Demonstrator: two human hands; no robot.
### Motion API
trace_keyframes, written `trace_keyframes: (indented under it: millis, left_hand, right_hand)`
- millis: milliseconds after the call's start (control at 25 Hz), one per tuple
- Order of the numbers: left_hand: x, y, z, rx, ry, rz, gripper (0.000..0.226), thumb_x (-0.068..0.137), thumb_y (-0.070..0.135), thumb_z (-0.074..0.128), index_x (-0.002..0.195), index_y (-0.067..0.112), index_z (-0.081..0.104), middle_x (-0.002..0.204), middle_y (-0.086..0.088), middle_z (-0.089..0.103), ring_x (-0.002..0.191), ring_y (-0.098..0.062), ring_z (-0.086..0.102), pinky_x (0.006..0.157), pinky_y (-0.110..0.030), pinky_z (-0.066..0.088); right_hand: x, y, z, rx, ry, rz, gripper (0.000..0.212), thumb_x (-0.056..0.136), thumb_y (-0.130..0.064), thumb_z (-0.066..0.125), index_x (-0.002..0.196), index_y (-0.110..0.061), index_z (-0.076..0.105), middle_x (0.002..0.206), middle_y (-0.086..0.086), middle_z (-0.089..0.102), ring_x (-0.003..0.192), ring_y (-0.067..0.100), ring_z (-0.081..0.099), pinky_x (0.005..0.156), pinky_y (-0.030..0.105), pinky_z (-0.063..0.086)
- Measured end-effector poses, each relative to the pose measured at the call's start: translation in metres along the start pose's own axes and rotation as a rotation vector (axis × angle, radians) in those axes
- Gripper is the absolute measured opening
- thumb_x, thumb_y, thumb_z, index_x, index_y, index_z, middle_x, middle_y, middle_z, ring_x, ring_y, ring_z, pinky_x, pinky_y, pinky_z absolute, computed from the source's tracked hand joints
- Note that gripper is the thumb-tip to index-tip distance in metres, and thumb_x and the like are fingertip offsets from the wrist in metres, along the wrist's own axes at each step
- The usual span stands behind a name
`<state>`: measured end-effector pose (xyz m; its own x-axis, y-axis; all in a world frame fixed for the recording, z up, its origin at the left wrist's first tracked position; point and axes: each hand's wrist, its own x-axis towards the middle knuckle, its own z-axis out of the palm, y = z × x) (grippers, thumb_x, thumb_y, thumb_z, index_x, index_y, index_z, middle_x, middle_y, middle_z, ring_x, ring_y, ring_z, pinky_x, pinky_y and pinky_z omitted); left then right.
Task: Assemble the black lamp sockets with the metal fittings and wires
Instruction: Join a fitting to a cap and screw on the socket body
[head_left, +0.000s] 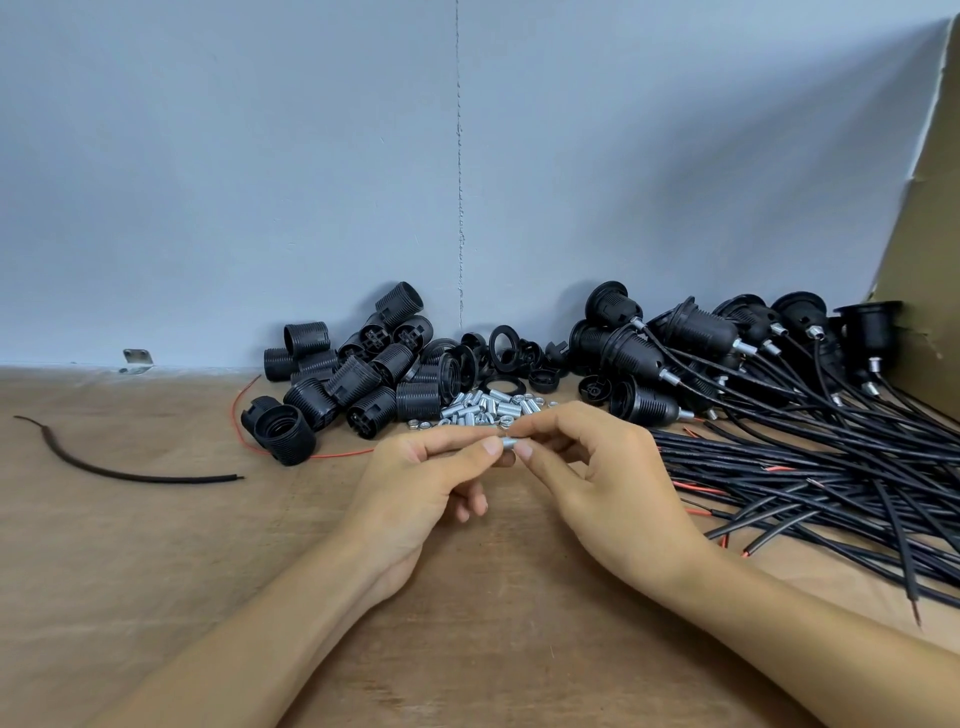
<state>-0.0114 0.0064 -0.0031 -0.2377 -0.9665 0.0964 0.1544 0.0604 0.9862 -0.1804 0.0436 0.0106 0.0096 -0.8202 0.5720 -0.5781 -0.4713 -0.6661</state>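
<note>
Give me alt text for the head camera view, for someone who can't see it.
A left hand and right hand pinch one small metal fitting between them above a wooden table. Behind them lie a pile of loose fittings, black socket shells on the left and wired sockets on the right.

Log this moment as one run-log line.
left hand: pinches metal tube | right hand: pinches its other end | loose socket shells: piled behind, untouched | wired sockets: heaped right
</note>
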Motion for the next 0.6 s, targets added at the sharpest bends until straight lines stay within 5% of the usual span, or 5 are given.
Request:
trace_keyframes:
  millis: [240, 480, 600]
  left_hand:
    - [-0.0013, -0.0004, 0.0004, -0.013, 0.024, 0.015, 0.029, 0.062, 0.025, 0.082, 0.090, 0.026, 0.083, 0.076, -0.002, 0.076, 0.051, -0.007, 0.056, 0.049, -0.017, 0.045]
    - [-0.0029, -0.0010, 0.0013, 0.016, 0.027, 0.034, 0.033, 0.061, 0.030, 0.084, 0.093, 0.024, 0.083, 0.078, -0.004, 0.076, 0.050, -0.006, 0.054, 0.048, -0.017, 0.044]
    - [-0.0035, -0.0010, 0.0021, 0.042, 0.027, 0.038, 0.035, 0.060, 0.040, 0.083, 0.093, 0.026, 0.083, 0.086, -0.006, 0.079, 0.048, -0.006, 0.052, 0.048, -0.017, 0.043]
  right_hand:
    - [0.0025, 0.0030, -0.0011, 0.137, -0.052, 0.126, 0.006, 0.091, -0.017, 0.071, 0.094, -0.022, 0.074, 0.076, -0.011, 0.071, 0.070, 0.002, 0.063, 0.069, 0.015, 0.050]
    - [0.0043, 0.0020, -0.0010, 0.235, -0.068, 0.233, 0.009, 0.094, -0.024, 0.067, 0.087, -0.019, 0.071, 0.066, -0.005, 0.068, 0.054, 0.003, 0.057, 0.056, 0.019, 0.050]
    - [0.0045, 0.0010, -0.0015, 0.231, -0.069, 0.216, 0.007, 0.093, -0.022, 0.068, 0.087, -0.022, 0.071, 0.070, -0.006, 0.070, 0.058, 0.010, 0.061, 0.061, 0.025, 0.054]
